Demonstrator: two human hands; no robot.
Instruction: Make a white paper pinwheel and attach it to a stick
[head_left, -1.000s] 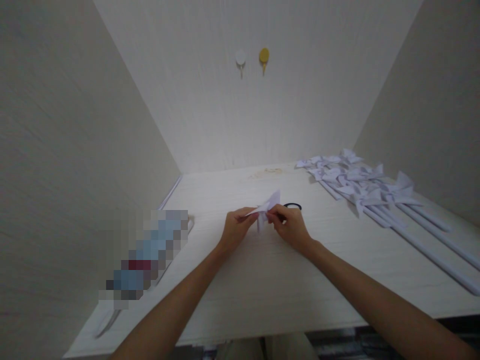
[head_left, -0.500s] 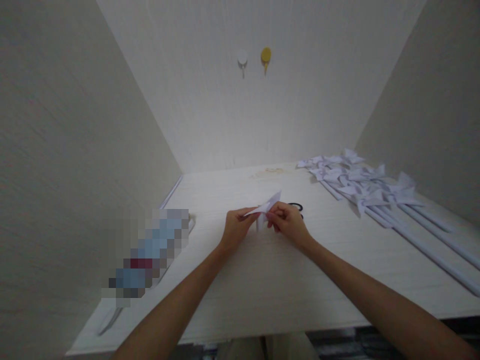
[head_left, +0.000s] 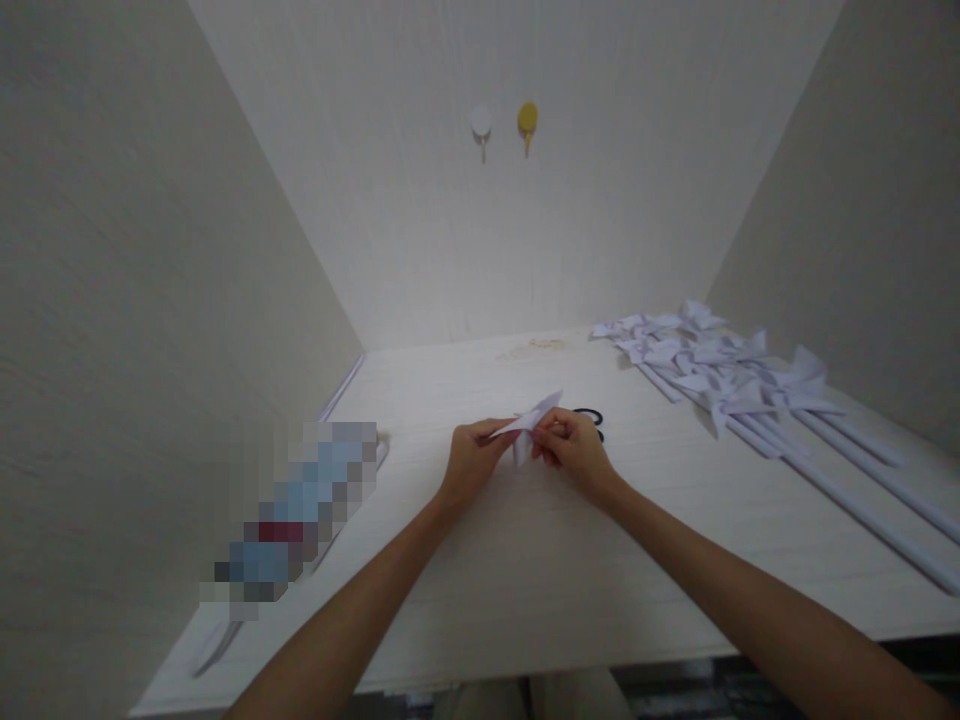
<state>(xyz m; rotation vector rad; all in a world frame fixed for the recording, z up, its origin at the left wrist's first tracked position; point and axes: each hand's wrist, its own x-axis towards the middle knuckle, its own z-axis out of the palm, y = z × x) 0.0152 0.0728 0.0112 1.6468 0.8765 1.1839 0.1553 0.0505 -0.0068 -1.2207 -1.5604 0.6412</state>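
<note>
A small folded piece of white paper (head_left: 534, 420) is held just above the pale wooden table (head_left: 570, 560), near its middle. My left hand (head_left: 471, 462) pinches the paper's left side and my right hand (head_left: 576, 448) pinches its right side; both sets of fingers are closed on it. One pointed flap of the paper sticks up and to the right. A black ring-like object (head_left: 591, 416) lies on the table right behind my right hand, partly hidden by it.
Several white paper pinwheels on long white sticks (head_left: 750, 390) lie in a row at the right of the table. A blurred-out object (head_left: 296, 515) rests along the left edge. Walls enclose the table on three sides; two round hooks (head_left: 504, 122) hang on the back wall.
The raised flap of the paper has sunk a little lower between my hands. Both hands stay in nearly the same place.
</note>
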